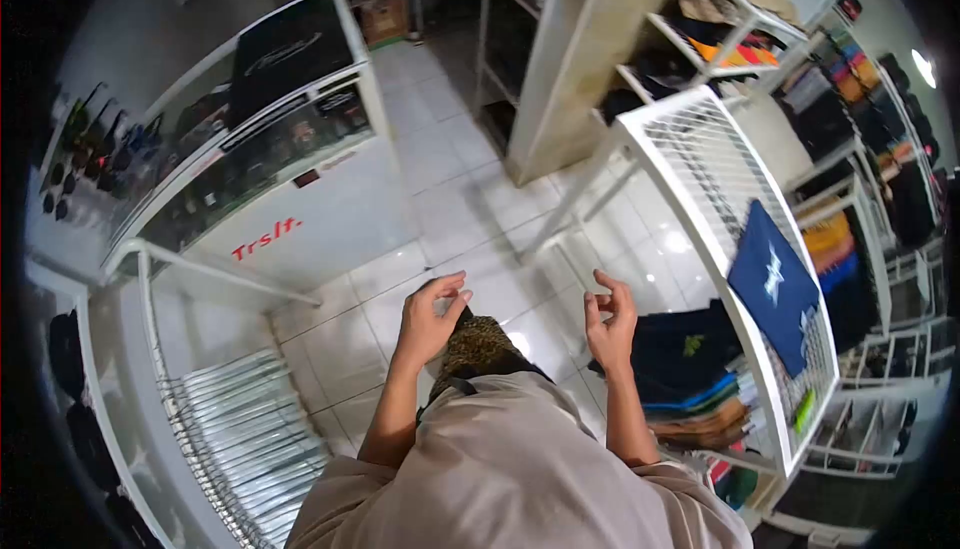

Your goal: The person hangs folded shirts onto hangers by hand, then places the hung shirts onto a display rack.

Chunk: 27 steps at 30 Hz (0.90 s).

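Note:
My left hand [430, 319] is raised in front of my body, its fingers loosely bent and apart from the thumb, holding nothing. Opposite it, my right hand [610, 324] is also up with slightly curled fingers and nothing in it. Nearest to the right hand is a white wire-topped rack [690, 209] on which clothes hang, among them a dark shirt [680, 354] with a small green print. On the rack's top lies a folded navy shirt [765, 274] with a white design. A bright green item [805, 411] sits near its front end.
A glass display counter [320, 214] with red lettering stands ahead on the left. Left of me is a white metal rack [165, 389] with rows of hangers. Shelves of folded clothes [720, 44] rise beyond a pillar [580, 59]. White tiled floor [440, 149] runs between them.

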{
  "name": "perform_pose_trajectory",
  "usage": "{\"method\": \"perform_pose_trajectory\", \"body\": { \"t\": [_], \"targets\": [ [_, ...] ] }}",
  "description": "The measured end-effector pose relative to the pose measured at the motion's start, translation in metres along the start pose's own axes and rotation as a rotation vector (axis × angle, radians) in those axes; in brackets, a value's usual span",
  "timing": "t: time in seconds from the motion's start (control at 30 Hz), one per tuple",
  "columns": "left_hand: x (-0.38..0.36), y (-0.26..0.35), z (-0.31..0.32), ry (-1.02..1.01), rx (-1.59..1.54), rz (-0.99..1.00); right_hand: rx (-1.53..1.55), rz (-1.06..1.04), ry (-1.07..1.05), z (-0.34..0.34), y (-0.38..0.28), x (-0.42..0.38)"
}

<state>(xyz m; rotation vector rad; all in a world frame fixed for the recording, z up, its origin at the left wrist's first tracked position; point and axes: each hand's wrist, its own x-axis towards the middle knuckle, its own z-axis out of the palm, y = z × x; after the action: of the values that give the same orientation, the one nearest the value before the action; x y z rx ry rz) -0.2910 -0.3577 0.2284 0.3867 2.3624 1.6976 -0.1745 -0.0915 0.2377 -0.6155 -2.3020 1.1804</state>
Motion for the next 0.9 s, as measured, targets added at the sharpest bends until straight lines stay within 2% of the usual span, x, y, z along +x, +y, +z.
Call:
{"method": "perform_pose_trajectory", "body": {
  "t": [0.07, 0.23, 0.43, 0.5, 0.57, 0.63, 0.73, 0.87, 0.9],
  "targets": [
    [-0.013, 0.006, 0.033, -0.104, -0.043, 0.045, -0.026, 0.099, 0.071, -0.034, 0.007, -0.021],
    [-0.023, 0.040, 0.095, -0.368, 0.039, 0.221, -0.031, 0.168, 0.298, -0.100, 0.050, -0.049],
    [-0.004, 0.105, 0.174, -0.521, 0.114, 0.431, 0.056, 0.276, 0.532, -0.167, 0.069, -0.050],
    [0.009, 0.133, 0.207, -0.556, 0.183, 0.677, 0.097, 0.267, 0.600, -0.186, 0.087, -0.049],
    [0.032, 0.156, 0.246, -0.626, 0.215, 0.743, 0.272, 0.342, 0.606, -0.204, 0.090, -0.048],
    [0.053, 0.177, 0.285, -0.486, 0.310, 1.006, 0.341, 0.349, 0.629, -0.218, 0.095, -0.049],
    [0.070, 0.198, 0.323, -0.460, 0.328, 1.077, 0.494, 0.341, 0.594, -0.229, 0.098, -0.049],
    [0.079, 0.196, 0.342, -0.545, 0.337, 1.057, 0.703, 0.443, 0.524, -0.245, 0.086, -0.043],
    [0.077, 0.197, 0.343, -0.489, 0.343, 1.070, 0.709, 0.449, 0.529, -0.250, 0.085, -0.040]
  ]
}}
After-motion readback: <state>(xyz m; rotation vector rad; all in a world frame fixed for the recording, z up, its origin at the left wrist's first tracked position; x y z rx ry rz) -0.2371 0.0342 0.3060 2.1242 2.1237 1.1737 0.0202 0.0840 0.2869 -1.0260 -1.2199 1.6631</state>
